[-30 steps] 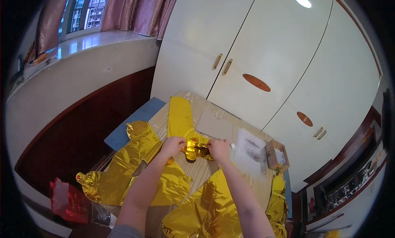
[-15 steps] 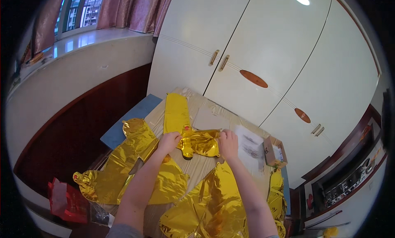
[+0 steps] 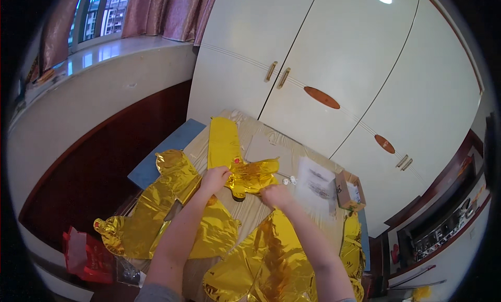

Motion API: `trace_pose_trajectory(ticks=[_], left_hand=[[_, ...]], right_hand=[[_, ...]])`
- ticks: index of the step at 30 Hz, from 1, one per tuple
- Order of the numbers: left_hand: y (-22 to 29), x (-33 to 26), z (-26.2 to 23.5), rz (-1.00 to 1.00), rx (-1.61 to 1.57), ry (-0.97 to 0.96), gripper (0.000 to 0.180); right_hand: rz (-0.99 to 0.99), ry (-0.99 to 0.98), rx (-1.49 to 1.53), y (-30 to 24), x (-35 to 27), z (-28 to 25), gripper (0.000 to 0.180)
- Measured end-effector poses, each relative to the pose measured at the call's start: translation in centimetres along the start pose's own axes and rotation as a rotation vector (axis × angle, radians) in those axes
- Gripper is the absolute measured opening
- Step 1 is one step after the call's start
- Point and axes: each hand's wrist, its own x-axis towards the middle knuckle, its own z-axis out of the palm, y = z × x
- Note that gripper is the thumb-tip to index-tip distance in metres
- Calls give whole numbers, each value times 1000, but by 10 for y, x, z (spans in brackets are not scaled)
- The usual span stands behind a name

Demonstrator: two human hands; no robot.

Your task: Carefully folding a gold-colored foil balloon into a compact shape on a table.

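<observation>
Left hand (image 3: pixel 215 178) closed, fingers pinching the left end of a crumpled gold foil balloon (image 3: pixel 254 176). Right hand (image 3: pixel 276 195) curled over the balloon's lower right edge, knuckles up; how firmly it grips cannot be told.

Balloon lies flat on the desk (image 3: pixel 261 145), between the two hands. Long axis runs roughly left to right across the view, slightly tilted, right end reaching toward the cabinet side. Small red mark at its upper left corner, dark spot at its lower edge.

Just beyond the left hand: a long flat gold foil strip (image 3: pixel 223 140), long axis pointing away from the person toward the white cabinet doors (image 3: pixel 313 57). Left of it, a blue mat (image 3: pixel 167 151) under the desk edge.

More gold foil balloons (image 3: pixel 156 197) spread to the left and nearer the person, overlapping both forearms' sides. Right of the right hand: a printed paper sheet (image 3: pixel 315 184), then a small open cardboard box (image 3: pixel 348 190). Red bag (image 3: pixel 83 255) lower left, on the floor.
</observation>
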Motion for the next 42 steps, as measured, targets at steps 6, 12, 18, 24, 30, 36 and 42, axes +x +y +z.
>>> trace_pose_trajectory(ticks=[6,12,18,24,30,36,42], left_hand=[[7,-1,-4,-26,15,-47,21],[11,-1,-8,-91,25,-116,22],[4,-2,-8,-12,16,-133,26],[9,1,-6,21,43,-107,25],[3,1,1,42,43,-34,24],[-3,3,4,9,38,2,20],[-2,8,5,14,-19,17,21]], right_hand=[[117,109,208,14,6,7,19],[211,195,470,16,8,-15,21],[435,255,382,3,27,-27,22],[230,345,286,17,28,-18,13],[402,392,107,36,6,-17,20],[170,581,304,-15,7,-22,22],[84,407,623,-66,27,25,40]])
